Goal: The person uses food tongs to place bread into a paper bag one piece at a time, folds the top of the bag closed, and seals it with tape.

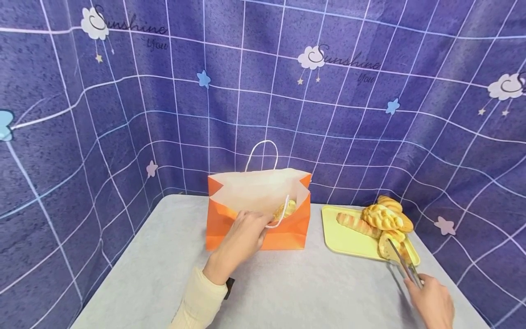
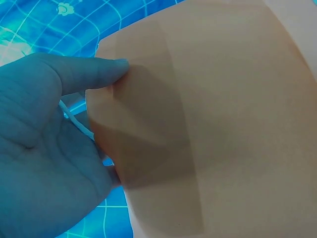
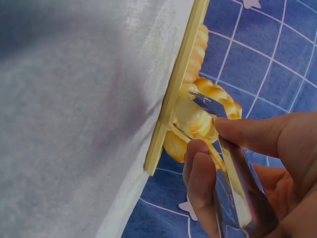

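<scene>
- At the near right corner of the yellow tray (image 1: 349,237), I locate the pale bread (image 1: 385,246); the tips of the metal tongs (image 3: 247,191) are placed at it. I cannot tell whether the tips clamp it.
- Right hand (image 1: 433,299): fingers and thumb grasp the tongs, one arm on each side of the grip; the tong arms stand apart toward the tips.
- Adjacent, on the same tray, I count the braided bread (image 1: 378,215), touching the pale one, and the long ridged bread (image 1: 353,223), lying to its left. Further smooth bread (image 1: 390,203) shows behind the braided piece.
- Left of the tray, apart from it, the orange paper bag (image 1: 287,237) stands upright, mouth spread. Its white handles (image 1: 263,142) rise at the rear and hang at the front.
- Inside the bag's mouth, at right, I see the bagged bread (image 1: 289,209).
- Left hand (image 1: 242,230): thumb and fingers pinch the bag's near rim.
- Beneath everything: a grey table (image 1: 156,256). Behind: a blue gridded cloth (image 1: 246,109) printed with clouds and stars.
</scene>
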Available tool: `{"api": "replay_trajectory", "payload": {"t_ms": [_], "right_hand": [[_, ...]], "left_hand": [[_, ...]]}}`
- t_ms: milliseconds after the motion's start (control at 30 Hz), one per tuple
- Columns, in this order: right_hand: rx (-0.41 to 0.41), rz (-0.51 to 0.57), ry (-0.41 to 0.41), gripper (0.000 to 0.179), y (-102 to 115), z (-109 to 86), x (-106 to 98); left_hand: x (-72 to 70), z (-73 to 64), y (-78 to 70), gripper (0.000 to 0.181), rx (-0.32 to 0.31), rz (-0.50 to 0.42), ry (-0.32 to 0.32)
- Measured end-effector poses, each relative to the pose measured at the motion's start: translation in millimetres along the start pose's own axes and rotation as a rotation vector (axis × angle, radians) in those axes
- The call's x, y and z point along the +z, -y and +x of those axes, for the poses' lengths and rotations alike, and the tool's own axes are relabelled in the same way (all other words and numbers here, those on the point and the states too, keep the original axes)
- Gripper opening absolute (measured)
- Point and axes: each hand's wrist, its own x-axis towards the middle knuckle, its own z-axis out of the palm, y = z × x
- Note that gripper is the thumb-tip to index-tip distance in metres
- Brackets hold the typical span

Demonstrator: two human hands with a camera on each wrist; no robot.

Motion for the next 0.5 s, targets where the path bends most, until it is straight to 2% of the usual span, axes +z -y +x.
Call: {"api": "replay_trajectory", "payload": {"t_ms": [133,367,500], "right_hand": [[0.019,0.013,-0.008,0.043,-1,-3.8,-4],[-0.05,0.064,-0.157,0.035,3,-9.1,-17],[-0.021,0.062,-0.182,0.033,8,-10.2,-27]], "left_hand": [[0.9,0.2,-0.8,0.019,0.004,0.0,0.0],[-0.6,1.5,-1.4,0.018,-0.007,0.002,0.005],[0.0,1.6,-1.1,0.018,-0.006,0.007,0.01]]}}
